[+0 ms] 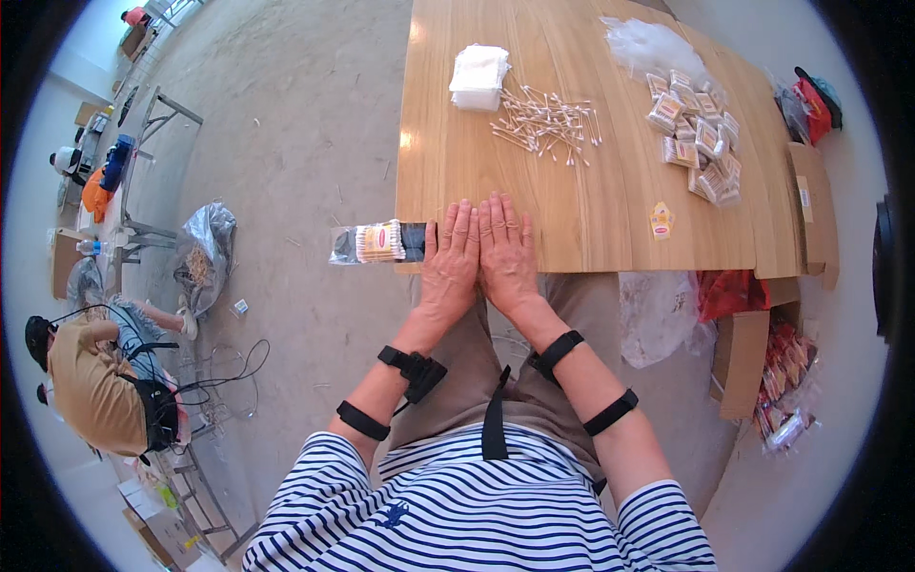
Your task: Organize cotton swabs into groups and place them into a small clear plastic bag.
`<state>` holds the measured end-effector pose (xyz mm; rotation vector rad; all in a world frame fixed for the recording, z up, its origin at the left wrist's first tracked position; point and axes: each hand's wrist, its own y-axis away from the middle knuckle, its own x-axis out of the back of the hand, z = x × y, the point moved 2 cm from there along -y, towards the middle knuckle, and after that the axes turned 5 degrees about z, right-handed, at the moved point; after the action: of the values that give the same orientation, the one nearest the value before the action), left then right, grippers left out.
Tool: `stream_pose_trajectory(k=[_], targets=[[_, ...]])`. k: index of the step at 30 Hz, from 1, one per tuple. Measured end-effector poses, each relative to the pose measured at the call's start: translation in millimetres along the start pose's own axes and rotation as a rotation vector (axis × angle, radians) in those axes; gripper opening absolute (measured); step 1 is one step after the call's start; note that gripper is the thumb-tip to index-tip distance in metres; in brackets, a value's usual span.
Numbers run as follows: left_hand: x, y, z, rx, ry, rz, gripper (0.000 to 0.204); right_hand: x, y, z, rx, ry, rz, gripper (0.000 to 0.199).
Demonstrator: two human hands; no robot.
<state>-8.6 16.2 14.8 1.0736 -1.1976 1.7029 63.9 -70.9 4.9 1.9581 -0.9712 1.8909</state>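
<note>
My left hand [450,269] lies flat at the front edge of the wooden table [457,181], palm down with fingers straight. Beside it, thumb to thumb, my right hand [509,257] rests the same way, holding nothing. A clear plastic packet of cotton swabs [381,242] with a yellow and red label juts out past the table's left edge. Between that packet and my left hand is a dark flat piece [413,241], touching or nearly touching my fingers. Farther back lie loose cotton swabs [548,122] in a scattered heap, next to a stack of white pouches [478,76].
Several filled swab packets [701,138] are piled at the right, with clear bags [658,48] behind. Small yellow labels [661,220] lie nearer. Cardboard boxes [742,362] and a plastic bag [658,315] are below right. Another person [105,381] sits at far left among cables.
</note>
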Motion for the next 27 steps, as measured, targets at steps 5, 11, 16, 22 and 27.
stream_pose_trajectory(k=[5, 11, 16, 22, 27], targets=[[0.9, 3.6, 0.5, 0.010, 0.012, 0.005, 0.073, 2.5, 0.0, 0.7, 0.002, -0.021, 0.027, 0.063], [25.2, 14.1, -5.0, 0.079, 0.101, -0.044, 0.083, 2.5, -1.0, 1.3, 0.000, -0.006, 0.030, 0.064], [21.7, 10.2, -6.0, 0.030, 0.066, -0.037, 0.086, 5.3, -1.5, 1.5, -0.006, -0.009, 0.021, 0.067], [0.8, 10.9, -8.2, -0.009, -0.082, 0.010, 0.081, 13.3, -2.4, -4.1, -0.011, -0.088, -0.054, 0.066], [3.4, 10.0, -5.6, -0.011, -0.073, 0.020, 0.074, 1.5, 0.0, -3.6, -0.005, -0.013, 0.050, 0.068]])
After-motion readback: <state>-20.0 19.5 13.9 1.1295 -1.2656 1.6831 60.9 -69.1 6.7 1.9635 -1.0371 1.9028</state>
